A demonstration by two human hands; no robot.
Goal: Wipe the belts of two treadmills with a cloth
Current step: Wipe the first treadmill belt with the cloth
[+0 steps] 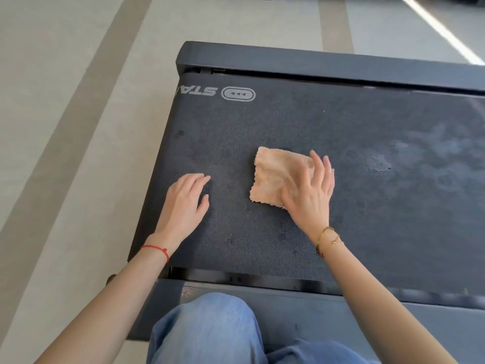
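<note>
A dark textured treadmill belt fills the middle of the head view, with a white logo near its far left corner. A folded beige cloth lies flat on the belt. My right hand presses on the cloth's right part with spread, straight fingers. My left hand rests flat on the belt, left of the cloth and apart from it, holding nothing. Pale smudges mark the belt to the right of the cloth.
The treadmill's dark side rails run along the far edge and the near edge. My knee in blue jeans is at the near rail. Light grey floor with darker stripes lies to the left.
</note>
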